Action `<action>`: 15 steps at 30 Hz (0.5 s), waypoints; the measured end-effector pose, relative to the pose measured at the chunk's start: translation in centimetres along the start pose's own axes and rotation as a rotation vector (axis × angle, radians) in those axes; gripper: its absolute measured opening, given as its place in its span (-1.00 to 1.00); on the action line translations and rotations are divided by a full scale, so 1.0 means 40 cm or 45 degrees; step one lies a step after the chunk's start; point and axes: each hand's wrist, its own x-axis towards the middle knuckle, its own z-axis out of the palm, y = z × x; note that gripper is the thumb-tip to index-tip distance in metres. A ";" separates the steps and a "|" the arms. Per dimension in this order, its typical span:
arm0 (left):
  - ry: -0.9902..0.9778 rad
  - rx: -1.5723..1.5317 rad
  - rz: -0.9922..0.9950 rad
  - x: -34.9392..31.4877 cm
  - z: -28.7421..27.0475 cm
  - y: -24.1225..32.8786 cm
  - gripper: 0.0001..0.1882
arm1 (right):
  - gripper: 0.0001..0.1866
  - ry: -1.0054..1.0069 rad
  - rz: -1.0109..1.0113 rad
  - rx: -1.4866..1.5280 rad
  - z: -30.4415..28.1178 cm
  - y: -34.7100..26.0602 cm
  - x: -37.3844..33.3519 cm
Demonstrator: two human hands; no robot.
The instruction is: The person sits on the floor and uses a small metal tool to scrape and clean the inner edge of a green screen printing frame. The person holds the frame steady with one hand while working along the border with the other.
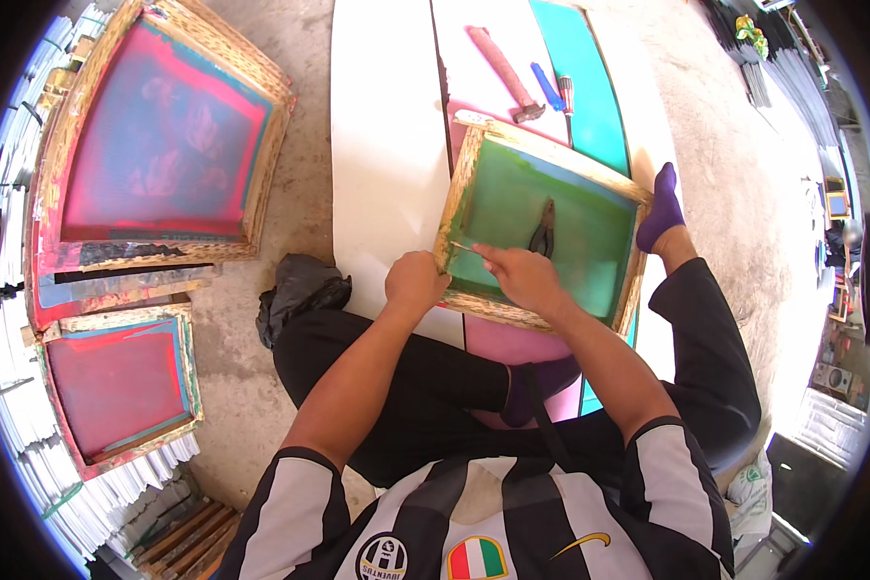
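One green-mesh screen printing frame (547, 136) lies tilted on the boards in front of the person, long axis running L–R w/ its R end slightly nearer the body. L hand (419, 283) is bunched at its lower L corner, fingers curled; they're mostly hidden, so can't tell if they're clamped on the wood. R hand (524, 277) is over the lower L part of the mesh, thumb & fingers together, clamped on 1 thin rod-like tool (464, 247). Rod sticks out L of the fingertips, long axis approx L–R, tip pointing at the frame's L rail; can't tell if it touches. 1 pair of pliers (545, 228) lies on the mesh just beyond the R hand, nose pointing away from the body. 2 purple socks: R sock (661, 211) against the frame's upper R corner, L sock (541, 389) below the near rail. Past the far rail, 3 tools: 1 hammer (503, 70), head toward the frame; 1 blue-handled tool (548, 87); 1 screwdriver (566, 94), shaft pointing back at the frame. Boards underneath incl. 1 white (387, 145) & 1 teal (590, 82). Off L: 1 black plastic bag (304, 295) by the knee, plus 2 more pink/blue screens, 1 large (155, 145), 1 smaller (116, 387) nearer the body.
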 end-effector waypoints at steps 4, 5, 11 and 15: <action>0.027 0.008 0.010 0.004 0.012 -0.005 -0.64 | -0.60 0.051 0.003 -0.096 0.006 -0.017 -0.016; 0.032 0.008 0.008 0.004 0.013 -0.005 -0.63 | -0.60 0.050 0.008 -0.115 0.004 -0.021 -0.017; 0.069 -0.006 -0.012 -0.006 0.008 -0.002 -0.62 | -0.56 -0.020 0.027 -0.280 -0.023 -0.076 -0.023; 0.067 -0.033 -0.020 -0.014 0.003 0.007 -0.62 | -0.56 -0.062 0.047 -0.347 -0.020 -0.096 -0.027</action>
